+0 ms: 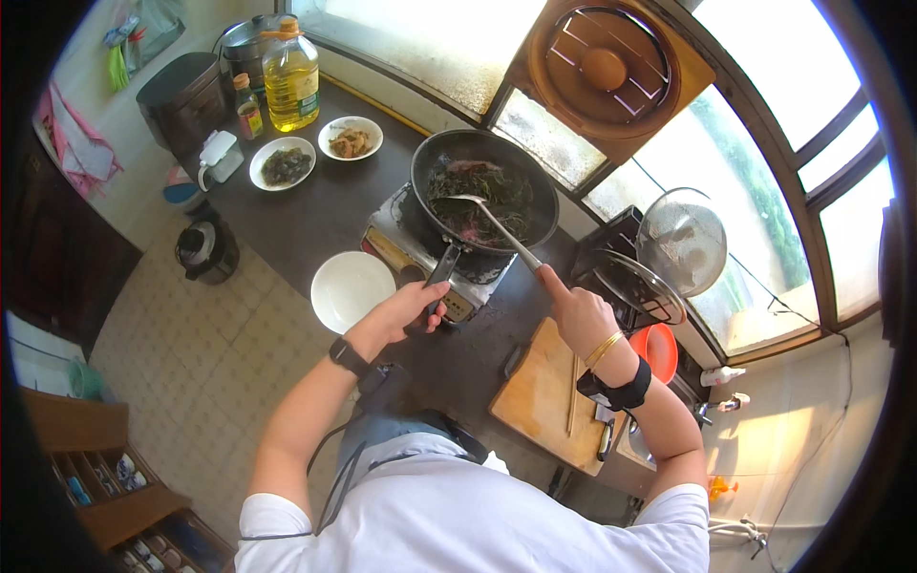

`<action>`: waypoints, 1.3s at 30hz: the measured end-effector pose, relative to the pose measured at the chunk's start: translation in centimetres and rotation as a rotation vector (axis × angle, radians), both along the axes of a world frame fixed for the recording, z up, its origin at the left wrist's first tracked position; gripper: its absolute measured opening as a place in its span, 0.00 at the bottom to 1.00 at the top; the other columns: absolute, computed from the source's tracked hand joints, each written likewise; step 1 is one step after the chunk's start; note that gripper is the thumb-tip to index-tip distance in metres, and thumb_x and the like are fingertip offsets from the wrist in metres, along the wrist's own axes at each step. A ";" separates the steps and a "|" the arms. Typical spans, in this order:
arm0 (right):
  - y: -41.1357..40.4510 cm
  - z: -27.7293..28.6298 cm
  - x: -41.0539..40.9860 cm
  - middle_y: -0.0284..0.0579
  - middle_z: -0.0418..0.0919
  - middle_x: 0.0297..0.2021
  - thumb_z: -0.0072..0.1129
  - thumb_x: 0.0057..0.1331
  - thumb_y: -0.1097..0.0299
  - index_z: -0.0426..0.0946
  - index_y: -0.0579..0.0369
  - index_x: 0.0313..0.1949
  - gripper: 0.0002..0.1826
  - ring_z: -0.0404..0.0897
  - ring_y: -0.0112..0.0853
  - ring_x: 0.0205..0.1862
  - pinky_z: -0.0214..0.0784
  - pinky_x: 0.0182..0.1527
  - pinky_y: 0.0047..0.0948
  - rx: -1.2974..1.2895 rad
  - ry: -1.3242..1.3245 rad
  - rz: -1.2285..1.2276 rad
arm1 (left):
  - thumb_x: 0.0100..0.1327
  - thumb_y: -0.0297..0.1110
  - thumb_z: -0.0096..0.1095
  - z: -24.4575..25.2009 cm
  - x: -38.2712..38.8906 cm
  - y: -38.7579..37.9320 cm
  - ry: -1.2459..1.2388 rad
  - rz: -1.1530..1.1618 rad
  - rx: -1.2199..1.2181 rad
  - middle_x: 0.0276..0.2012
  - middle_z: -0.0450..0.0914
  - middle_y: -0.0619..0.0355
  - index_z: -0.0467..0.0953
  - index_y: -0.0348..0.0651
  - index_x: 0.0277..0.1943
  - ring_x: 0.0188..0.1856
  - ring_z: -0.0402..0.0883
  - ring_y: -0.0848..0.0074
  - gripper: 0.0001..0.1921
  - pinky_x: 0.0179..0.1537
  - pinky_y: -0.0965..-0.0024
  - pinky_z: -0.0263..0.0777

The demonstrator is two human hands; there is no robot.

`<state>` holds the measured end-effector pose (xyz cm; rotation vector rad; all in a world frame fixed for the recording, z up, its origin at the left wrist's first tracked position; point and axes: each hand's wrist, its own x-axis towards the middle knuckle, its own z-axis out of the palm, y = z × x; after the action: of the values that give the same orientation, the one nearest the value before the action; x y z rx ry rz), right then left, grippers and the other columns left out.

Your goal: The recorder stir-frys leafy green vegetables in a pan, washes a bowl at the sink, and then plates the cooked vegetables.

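Note:
My left hand (pixel 418 309) grips the black handle (pixel 445 271) of a dark frying pan (pixel 546 215). The pan rests on a single-burner gas stove (pixel 387 228) and holds dark leafy greens (pixel 517 188) with some reddish liquid. In my right hand (pixel 582 312) is a long metal spatula (pixel 510 236). Its head lies on the greens near the middle of the pan. Just left of the stove, close to my left hand, stands a white bowl (pixel 352 290) with nothing in it.
Behind on the counter are a plate of dark greens (pixel 286 165), a bowl of food (pixel 351 138) and an oil jug (pixel 292 79). To the right lie a wooden cutting board (pixel 537 401), a knife (pixel 605 438), a glass lid (pixel 637 286) and a mesh strainer (pixel 680 243).

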<state>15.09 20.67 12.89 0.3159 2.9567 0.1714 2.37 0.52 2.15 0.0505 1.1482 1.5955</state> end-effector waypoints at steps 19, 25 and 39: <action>2.7 -1.9 -2.9 0.51 0.74 0.23 0.45 0.58 0.69 0.56 0.45 0.58 0.27 0.75 0.46 0.27 0.68 0.30 0.40 -0.023 0.199 -0.087 | 0.62 0.38 0.50 0.4 0.1 0.3 -0.003 0.010 -0.011 0.22 0.68 0.62 0.63 0.42 0.32 0.17 0.64 0.84 0.10 0.17 0.81 0.63; 1.9 -1.9 -0.6 0.54 0.74 0.23 0.50 0.55 0.67 0.54 0.45 0.58 0.30 0.74 0.49 0.26 0.67 0.29 0.43 -0.281 0.202 -0.042 | 0.61 0.39 0.51 0.2 0.0 0.4 0.001 0.022 0.020 0.22 0.69 0.62 0.63 0.42 0.32 0.17 0.65 0.84 0.10 0.18 0.81 0.63; 0.1 -2.2 -1.3 0.52 0.73 0.24 0.42 0.57 0.73 0.52 0.41 0.59 0.29 0.75 0.47 0.27 0.68 0.31 0.41 -0.131 0.112 -0.043 | 0.61 0.39 0.52 0.4 0.2 0.3 -0.002 0.008 0.016 0.22 0.69 0.62 0.64 0.41 0.33 0.18 0.66 0.84 0.10 0.19 0.81 0.64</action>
<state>13.81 20.77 10.67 0.3819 3.0495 -0.0475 2.57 0.86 2.51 0.0548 1.1360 1.6119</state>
